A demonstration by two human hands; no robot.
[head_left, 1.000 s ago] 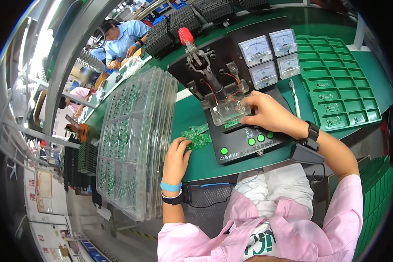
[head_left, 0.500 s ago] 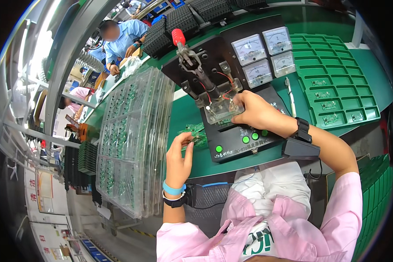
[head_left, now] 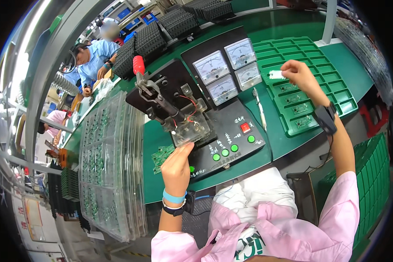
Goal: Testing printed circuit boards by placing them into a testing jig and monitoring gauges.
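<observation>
My right hand [head_left: 302,77] pinches a small circuit board [head_left: 276,74], which looks pale with glare, over the left side of a green compartment tray [head_left: 312,114]. Several similar boards lie in the tray's compartments nearer to me. My left hand [head_left: 177,168] has its fingers closed at the front edge of the test fixture's clear plate [head_left: 192,130]; whatever they hold is hidden. Above that plate rises a toggle clamp [head_left: 152,89] with a red grip. Beside my left hand, on its left, loose green circuit boards [head_left: 160,158] lie in a pile on the green mat.
Panel meters [head_left: 222,90] stand behind the black fixture box [head_left: 231,159], which has green buttons and a red switch. A pen [head_left: 260,109] lies between box and tray. Stacked clear trays [head_left: 105,174] rise at left. Black racks [head_left: 148,41] line the back. Co-workers sit at far left.
My right hand has left the fixture and moved right over the green tray with a board. My left hand has moved from the loose boards to the fixture's front. The view has shifted.
</observation>
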